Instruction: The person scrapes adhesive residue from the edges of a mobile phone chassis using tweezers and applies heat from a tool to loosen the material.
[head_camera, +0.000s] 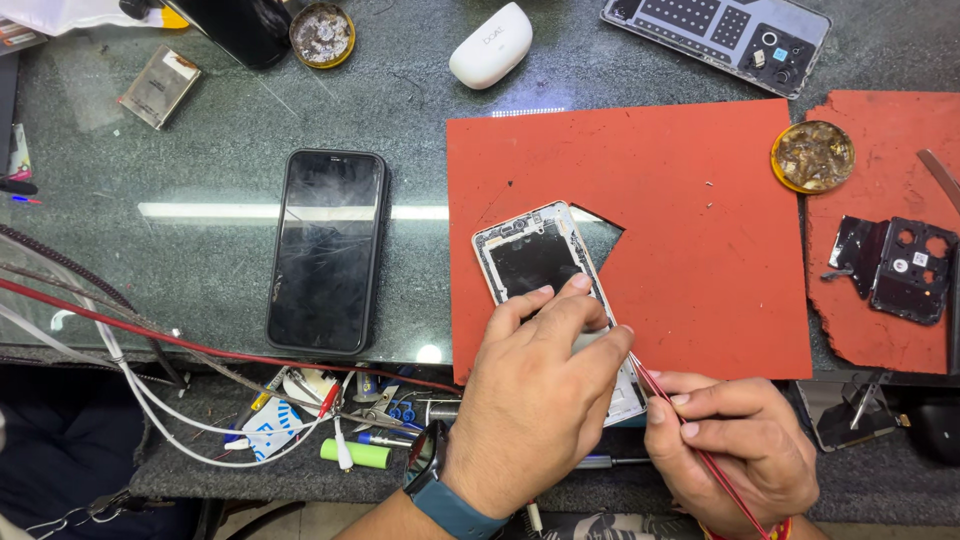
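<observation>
Pinning the thin, fragile opened white phone frame (540, 262) by its edges under my left hand (540, 385); right hand (735, 445) pinches a slim red probe (690, 440).

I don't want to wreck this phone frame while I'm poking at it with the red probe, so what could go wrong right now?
1. The thin red probe in the right hand meets the opened phone frame at its edge; a slip could scratch the internals.
2. The left hand covers the frame's lower half, hiding the contact point.
3. The frame overhangs the notch cut in the red mat, so pressure might tip it.
</observation>
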